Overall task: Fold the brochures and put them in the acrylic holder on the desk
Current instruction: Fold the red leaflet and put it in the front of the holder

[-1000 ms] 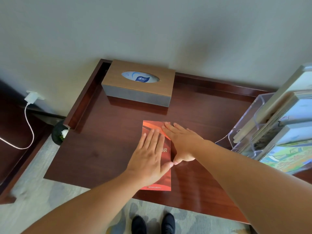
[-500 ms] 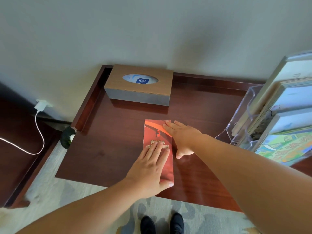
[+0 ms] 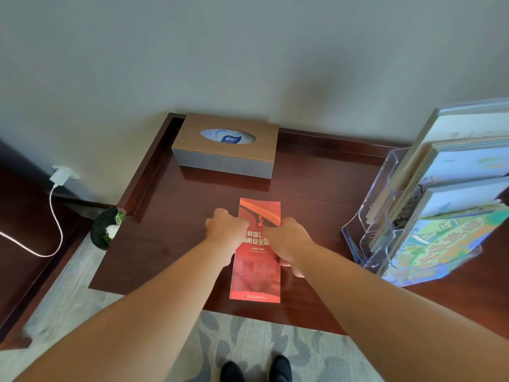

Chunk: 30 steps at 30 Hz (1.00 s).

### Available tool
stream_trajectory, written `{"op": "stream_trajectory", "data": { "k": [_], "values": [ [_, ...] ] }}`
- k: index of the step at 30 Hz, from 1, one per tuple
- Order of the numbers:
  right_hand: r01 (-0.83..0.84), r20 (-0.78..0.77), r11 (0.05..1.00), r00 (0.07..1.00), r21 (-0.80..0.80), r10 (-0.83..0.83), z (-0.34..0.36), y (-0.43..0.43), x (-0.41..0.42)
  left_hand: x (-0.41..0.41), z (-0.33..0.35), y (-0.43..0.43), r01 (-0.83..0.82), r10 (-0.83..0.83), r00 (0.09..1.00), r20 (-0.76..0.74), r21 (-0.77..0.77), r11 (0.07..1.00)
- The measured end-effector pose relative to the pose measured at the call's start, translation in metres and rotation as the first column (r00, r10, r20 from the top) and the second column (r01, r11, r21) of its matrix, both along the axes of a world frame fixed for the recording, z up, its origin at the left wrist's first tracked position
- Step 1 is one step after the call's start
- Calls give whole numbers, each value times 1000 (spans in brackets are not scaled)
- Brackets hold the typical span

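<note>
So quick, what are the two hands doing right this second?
The left hand is curled, gripping the left edge of the red brochure.
The right hand is curled, gripping its right edge.

hotel desk, tissue box, acrylic holder

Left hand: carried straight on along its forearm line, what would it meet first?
The red brochure that the left hand grips lies right in that line. Past it comes bare desk, then probably the right front corner of the tissue box, or the desk's back rim beside it. Depth is unclear.
</note>
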State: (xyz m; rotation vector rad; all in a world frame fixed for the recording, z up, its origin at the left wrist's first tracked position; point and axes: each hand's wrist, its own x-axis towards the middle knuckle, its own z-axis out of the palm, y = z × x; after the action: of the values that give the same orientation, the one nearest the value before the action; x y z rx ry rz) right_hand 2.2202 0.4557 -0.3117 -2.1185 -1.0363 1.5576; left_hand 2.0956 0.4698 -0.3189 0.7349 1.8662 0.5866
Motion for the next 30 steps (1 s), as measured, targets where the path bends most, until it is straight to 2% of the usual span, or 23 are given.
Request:
{"op": "stream_trajectory", "data": {
  "k": [2, 5, 7, 11, 14, 19, 24, 30],
  "values": [
    [38, -25, 999, 999, -10, -38, 3, -3, 2, -1, 3, -2, -22, 25, 998, 61, -56, 998],
    [47, -31, 999, 998, -24, -48, 5, -13, 6, -6, 4, -11, 118, -116, 993, 23, -136, 984],
    [53, -44, 998, 998, -31, -54, 5, -21, 7, -9, 7, -18, 218, -219, 976, 4, -132, 967],
    [87, -58, 995, 995, 47, -85, 13, -33, 14, -18, 25, -27, 434, -435, 901, -9, 64, 899],
    [109, -117, 987, 989, 121, -95, 26, -38, 30, -28, 43, -34, 488, -504, 862, 65, 168, 857],
    [79, -272, 962, 962, 260, -5, 67, -46, 61, -18, 71, -43, 446, -500, 860, 103, 321, 835],
    [6, -292, 905, 947, 426, 132, 95, -56, 101, 12, 92, -59, 354, -456, 874, 167, 422, 834],
    [0, -267, 814, 945, 581, 190, 123, -61, 191, 107, 123, -82, 244, -360, 926, 117, 543, 804]
  ]
}}
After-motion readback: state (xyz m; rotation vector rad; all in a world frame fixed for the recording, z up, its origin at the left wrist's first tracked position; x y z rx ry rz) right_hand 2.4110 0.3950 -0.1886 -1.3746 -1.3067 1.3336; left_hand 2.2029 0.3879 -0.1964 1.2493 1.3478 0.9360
